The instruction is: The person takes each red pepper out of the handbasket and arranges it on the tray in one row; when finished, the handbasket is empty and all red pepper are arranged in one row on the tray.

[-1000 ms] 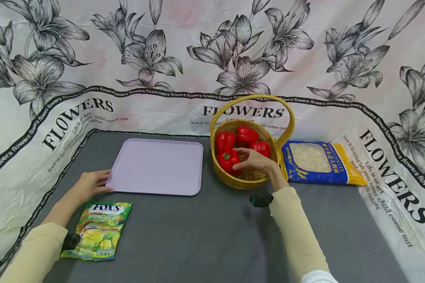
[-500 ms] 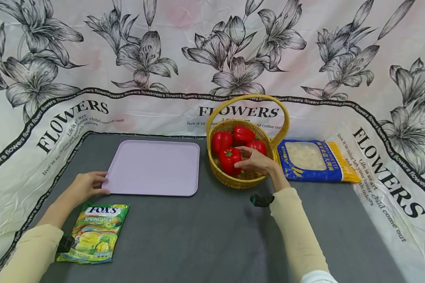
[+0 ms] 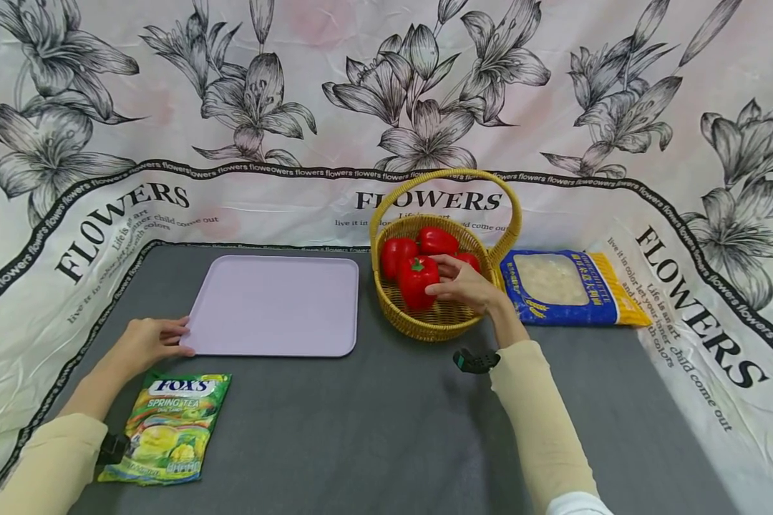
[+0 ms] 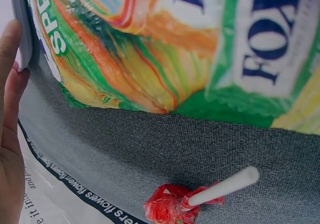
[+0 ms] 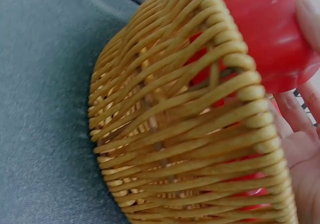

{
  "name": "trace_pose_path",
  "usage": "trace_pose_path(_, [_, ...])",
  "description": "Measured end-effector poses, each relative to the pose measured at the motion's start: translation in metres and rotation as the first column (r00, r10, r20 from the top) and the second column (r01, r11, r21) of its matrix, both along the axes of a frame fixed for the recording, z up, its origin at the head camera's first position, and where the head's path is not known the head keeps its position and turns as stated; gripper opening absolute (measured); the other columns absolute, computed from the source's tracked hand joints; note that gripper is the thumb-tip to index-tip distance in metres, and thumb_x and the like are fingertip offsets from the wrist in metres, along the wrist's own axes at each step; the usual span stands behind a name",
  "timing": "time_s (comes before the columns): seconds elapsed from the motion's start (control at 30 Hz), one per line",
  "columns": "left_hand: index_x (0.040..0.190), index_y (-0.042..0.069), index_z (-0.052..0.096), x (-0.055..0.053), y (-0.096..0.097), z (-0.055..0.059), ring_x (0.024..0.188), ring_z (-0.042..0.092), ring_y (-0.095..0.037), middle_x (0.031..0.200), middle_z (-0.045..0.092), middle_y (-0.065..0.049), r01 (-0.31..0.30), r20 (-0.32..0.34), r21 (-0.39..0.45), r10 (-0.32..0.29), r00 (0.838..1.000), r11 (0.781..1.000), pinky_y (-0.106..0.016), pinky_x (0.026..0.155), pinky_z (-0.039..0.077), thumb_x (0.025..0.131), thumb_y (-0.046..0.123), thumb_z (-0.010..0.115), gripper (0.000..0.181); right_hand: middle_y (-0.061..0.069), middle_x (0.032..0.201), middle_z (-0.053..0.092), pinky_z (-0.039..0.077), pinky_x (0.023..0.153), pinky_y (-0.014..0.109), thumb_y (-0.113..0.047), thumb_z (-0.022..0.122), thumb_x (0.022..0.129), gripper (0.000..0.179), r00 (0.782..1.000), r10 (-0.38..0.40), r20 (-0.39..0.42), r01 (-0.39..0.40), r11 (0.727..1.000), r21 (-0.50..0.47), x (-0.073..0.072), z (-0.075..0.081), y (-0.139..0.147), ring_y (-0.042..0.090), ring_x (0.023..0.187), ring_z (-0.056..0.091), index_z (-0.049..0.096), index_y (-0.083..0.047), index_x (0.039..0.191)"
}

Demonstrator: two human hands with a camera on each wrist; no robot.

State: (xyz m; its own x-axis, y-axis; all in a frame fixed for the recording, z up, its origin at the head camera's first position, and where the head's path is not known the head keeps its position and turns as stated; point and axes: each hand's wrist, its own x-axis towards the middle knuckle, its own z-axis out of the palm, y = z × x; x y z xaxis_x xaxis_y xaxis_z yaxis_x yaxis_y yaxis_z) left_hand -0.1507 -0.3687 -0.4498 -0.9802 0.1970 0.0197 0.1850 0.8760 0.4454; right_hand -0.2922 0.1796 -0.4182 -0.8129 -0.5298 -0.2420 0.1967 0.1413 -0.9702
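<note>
Floral-printed cloth (image 3: 361,71) backs the grey counter (image 3: 361,429). A lavender tray (image 3: 273,307) lies left of a yellow wicker basket (image 3: 425,330); an orecchiette packet (image 3: 567,287) lies just right of the basket, a Fox's Spring Tea candy bag (image 3: 167,429) before the tray's left end. The left hand (image 3: 148,343) touches the tray's left edge, thumb parted from extended fingers. The right hand (image 3: 470,286) pinches a red bell pepper (image 3: 419,284) at the basket's mouth, beside three other red peppers (image 3: 398,257). A red-wrapped lollipop (image 4: 172,204) lies near the candy bag.

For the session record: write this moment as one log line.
left grip: touching edge of lilac tray | right grip: holding red pepper at mouth of yellow basket | inside: three other peppers
</note>
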Motion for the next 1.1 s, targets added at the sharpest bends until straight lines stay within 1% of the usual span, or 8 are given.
trace_pose_path(0.17, [0.106, -0.012, 0.067, 0.002, 0.000, 0.003, 0.098, 0.065, -0.039, 0.119, 0.058, -0.028, -0.002, 0.006, -0.004, 0.002, 1.000, 1.000, -0.051, 0.081, 0.049, 0.074, 0.023, 0.083, 0.050, 0.019, 0.141, 0.041, 0.052, 0.087, 0.035, 0.009, 0.064, 0.085, 0.063, 0.999, -0.029, -0.018, 0.028, 0.999, -0.045, 0.001, 0.003, -0.003, 0.030, 0.120, 0.050, 0.036, -0.007, 0.139])
trace_pose_path(0.3, [0.105, -0.013, 0.067, 0.004, 0.000, 0.006, 0.097, 0.064, -0.041, 0.118, 0.059, -0.029, 0.013, -0.001, -0.001, -0.013, 1.000, 1.000, -0.051, 0.080, 0.050, 0.074, 0.022, 0.083, 0.049, 0.018, 0.137, 0.042, 0.054, 0.081, 0.031, 0.010, 0.066, 0.083, 0.058, 0.997, -0.067, -0.044, 0.065, 0.997, -0.036, 0.002, 0.007, -0.006, 0.027, 0.114, 0.052, 0.039, -0.008, 0.131])
trace_pose_path(0.4, [0.104, -0.013, 0.067, 0.004, 0.000, 0.007, 0.097, 0.064, -0.041, 0.118, 0.059, -0.029, 0.024, -0.007, 0.000, -0.024, 1.000, 1.000, -0.050, 0.079, 0.050, 0.074, 0.021, 0.083, 0.047, 0.019, 0.134, 0.043, 0.055, 0.079, 0.031, 0.009, 0.067, 0.082, 0.058, 0.994, -0.088, -0.069, 0.087, 0.996, -0.024, 0.004, 0.014, -0.010, 0.028, 0.113, 0.052, 0.039, -0.009, 0.129])
trace_pose_path(0.43, [0.104, -0.013, 0.067, 0.004, 0.000, 0.007, 0.097, 0.064, -0.041, 0.118, 0.059, -0.029, 0.024, -0.008, -0.001, -0.024, 1.000, 1.000, -0.050, 0.079, 0.050, 0.074, 0.020, 0.083, 0.047, 0.020, 0.135, 0.043, 0.055, 0.080, 0.033, 0.009, 0.068, 0.082, 0.058, 0.993, -0.088, -0.074, 0.086, 0.996, -0.025, 0.005, 0.016, -0.011, 0.029, 0.114, 0.052, 0.039, -0.008, 0.130])
trace_pose_path(0.63, [0.106, -0.014, 0.065, 0.005, -0.001, 0.005, 0.095, 0.066, -0.039, 0.119, 0.057, -0.031, 0.004, -0.003, 0.015, -0.004, 1.000, 1.000, -0.047, 0.078, 0.051, 0.075, 0.021, 0.083, 0.050, 0.021, 0.138, 0.042, 0.053, 0.085, 0.043, 0.007, 0.066, 0.085, 0.061, 0.995, -0.047, -0.082, 0.045, 0.999, -0.030, 0.008, 0.026, -0.021, 0.032, 0.116, 0.052, 0.036, -0.006, 0.136])
trace_pose_path(0.83, [0.106, -0.015, 0.065, 0.005, 0.001, 0.003, 0.092, 0.066, -0.038, 0.119, 0.057, -0.031, 0.000, -0.028, 0.052, 0.001, 1.000, 0.999, -0.041, 0.074, 0.053, 0.075, 0.020, 0.083, 0.051, 0.021, 0.136, 0.044, 0.053, 0.084, 0.044, 0.008, 0.065, 0.085, 0.057, 0.996, -0.026, -0.089, 0.021, 0.998, -0.055, 0.011, 0.029, -0.028, 0.032, 0.116, 0.052, 0.037, -0.005, 0.134])
trace_pose_path(1.0, [0.105, -0.015, 0.065, 0.006, 0.001, 0.001, 0.092, 0.066, -0.039, 0.118, 0.058, -0.032, 0.002, -0.061, 0.071, 0.003, 0.998, 0.998, -0.036, 0.071, 0.054, 0.074, 0.017, 0.084, 0.048, 0.021, 0.134, 0.046, 0.051, 0.088, 0.044, 0.005, 0.066, 0.085, 0.055, 0.991, 0.013, -0.134, -0.023, 0.997, -0.072, 0.013, 0.030, -0.038, 0.034, 0.118, 0.051, 0.039, -0.005, 0.131])
trace_pose_path(1.1, [0.105, -0.016, 0.065, 0.007, 0.002, 0.001, 0.092, 0.066, -0.039, 0.118, 0.058, -0.032, -0.007, -0.064, 0.082, 0.013, 0.998, 0.997, -0.031, 0.069, 0.054, 0.074, 0.016, 0.084, 0.048, 0.019, 0.133, 0.047, 0.051, 0.090, 0.042, 0.003, 0.069, 0.082, 0.056, 0.984, 0.024, -0.175, -0.033, 0.998, -0.051, 0.014, 0.030, -0.047, 0.034, 0.118, 0.050, 0.041, -0.006, 0.130])
